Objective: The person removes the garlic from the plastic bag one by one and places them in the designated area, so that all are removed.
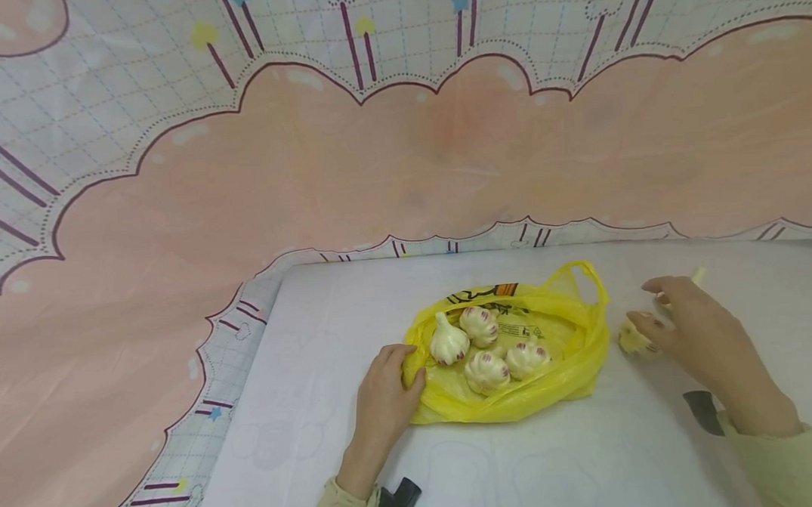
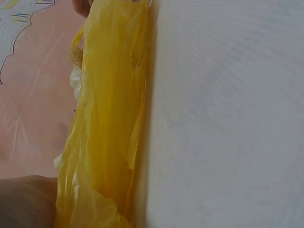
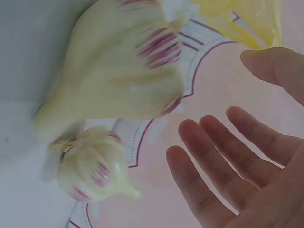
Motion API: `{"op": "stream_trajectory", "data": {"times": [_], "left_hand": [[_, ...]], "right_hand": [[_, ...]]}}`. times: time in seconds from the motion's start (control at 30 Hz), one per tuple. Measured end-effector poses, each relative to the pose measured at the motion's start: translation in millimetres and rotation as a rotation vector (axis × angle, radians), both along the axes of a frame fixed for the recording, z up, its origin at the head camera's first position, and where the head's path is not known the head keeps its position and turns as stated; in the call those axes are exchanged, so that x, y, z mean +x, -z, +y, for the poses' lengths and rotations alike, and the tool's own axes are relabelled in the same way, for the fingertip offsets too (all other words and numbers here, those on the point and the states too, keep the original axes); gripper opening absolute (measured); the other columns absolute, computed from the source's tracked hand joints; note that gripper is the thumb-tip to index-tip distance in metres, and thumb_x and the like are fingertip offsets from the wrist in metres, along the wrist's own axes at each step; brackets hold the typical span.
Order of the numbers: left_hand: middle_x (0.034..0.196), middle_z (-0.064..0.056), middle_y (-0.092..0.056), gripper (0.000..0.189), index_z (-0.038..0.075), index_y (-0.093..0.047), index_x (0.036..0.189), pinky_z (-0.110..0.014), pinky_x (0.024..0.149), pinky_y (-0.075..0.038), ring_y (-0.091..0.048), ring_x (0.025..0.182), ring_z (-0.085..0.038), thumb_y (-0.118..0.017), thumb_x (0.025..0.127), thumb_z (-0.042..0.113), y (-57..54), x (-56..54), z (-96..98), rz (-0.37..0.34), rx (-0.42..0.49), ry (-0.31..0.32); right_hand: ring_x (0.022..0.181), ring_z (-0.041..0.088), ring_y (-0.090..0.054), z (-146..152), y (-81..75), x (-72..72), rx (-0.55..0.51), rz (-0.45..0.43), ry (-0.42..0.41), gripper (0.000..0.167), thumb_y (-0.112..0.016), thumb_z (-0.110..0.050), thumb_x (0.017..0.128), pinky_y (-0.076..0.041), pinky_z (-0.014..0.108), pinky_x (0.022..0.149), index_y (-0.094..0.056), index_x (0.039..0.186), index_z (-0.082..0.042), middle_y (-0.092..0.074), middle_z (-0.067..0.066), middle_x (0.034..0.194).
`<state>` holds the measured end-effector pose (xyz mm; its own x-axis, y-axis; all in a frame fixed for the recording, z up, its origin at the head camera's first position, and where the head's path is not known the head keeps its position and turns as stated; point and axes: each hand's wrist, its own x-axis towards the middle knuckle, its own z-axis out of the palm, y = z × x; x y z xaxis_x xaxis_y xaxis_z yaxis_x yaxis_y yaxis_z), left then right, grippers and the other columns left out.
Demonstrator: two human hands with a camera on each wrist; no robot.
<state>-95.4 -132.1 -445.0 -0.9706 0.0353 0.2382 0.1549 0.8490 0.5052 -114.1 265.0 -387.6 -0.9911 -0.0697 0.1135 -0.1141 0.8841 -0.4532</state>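
Observation:
A yellow plastic bag point(image 1: 515, 407) lies on the table with its mouth spread, and several garlic bulbs point(image 1: 487, 371) with purple streaks sit inside. My left hand point(image 1: 385, 394) pinches the bag's left rim between thumb and fingers. In the left wrist view the bag's side point(image 2: 109, 104) fills the middle. To the right of the bag, my right hand point(image 1: 712, 346) hovers over two loose garlic bulbs, partly covering them. The right wrist view shows a near bulb point(image 3: 118, 71) and a farther bulb point(image 3: 95, 166) beside the spread fingers point(image 3: 199, 190), with nothing held.
The white table point(image 1: 301, 349) is backed by a patterned curtain point(image 1: 402, 155) in peach and white. A bag handle loop point(image 1: 587, 272) stands up at the bag's right end. Black straps point(image 1: 399, 499) show at both wrists.

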Motion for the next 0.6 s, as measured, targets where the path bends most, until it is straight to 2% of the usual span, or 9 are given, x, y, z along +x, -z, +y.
{"op": "stream_trajectory", "data": {"times": [0.23,0.43,0.6], "left_hand": [[0.119,-0.008,-0.065,0.033,0.007,-0.069,0.117,-0.044,0.092,-0.054,-0.063,0.113,-0.028,-0.073,0.088,0.021,0.1,-0.1,-0.5,-0.007,0.002,-0.001],[0.119,-0.009,-0.065,0.033,0.008,-0.069,0.117,-0.045,0.092,-0.054,-0.063,0.113,-0.028,-0.073,0.088,0.022,-0.4,-0.2,-0.4,-0.016,0.006,-0.004],[0.119,-0.009,-0.066,0.033,0.007,-0.069,0.118,-0.045,0.092,-0.054,-0.063,0.113,-0.028,-0.073,0.088,0.021,-0.5,-0.2,0.0,-0.017,0.006,-0.002]], "right_hand": [[0.109,0.048,-0.053,-9.5,-5.0,4.0,-0.01,0.054,-0.025,0.054,-0.066,-0.031,0.095,-0.044,0.067,0.083,-0.05,0.133,0.004,-0.051,0.03,0.128],[0.106,0.043,-0.054,-20.5,-10.4,8.2,0.002,0.137,-0.055,0.05,-0.068,-0.026,0.093,-0.046,0.064,0.082,-0.051,0.131,0.003,-0.052,0.025,0.127],[0.11,0.043,-0.052,-31.0,-16.8,9.2,0.014,0.154,-0.061,0.05,-0.07,-0.023,0.092,-0.046,0.065,0.085,-0.051,0.131,0.002,-0.052,0.025,0.128]]}}
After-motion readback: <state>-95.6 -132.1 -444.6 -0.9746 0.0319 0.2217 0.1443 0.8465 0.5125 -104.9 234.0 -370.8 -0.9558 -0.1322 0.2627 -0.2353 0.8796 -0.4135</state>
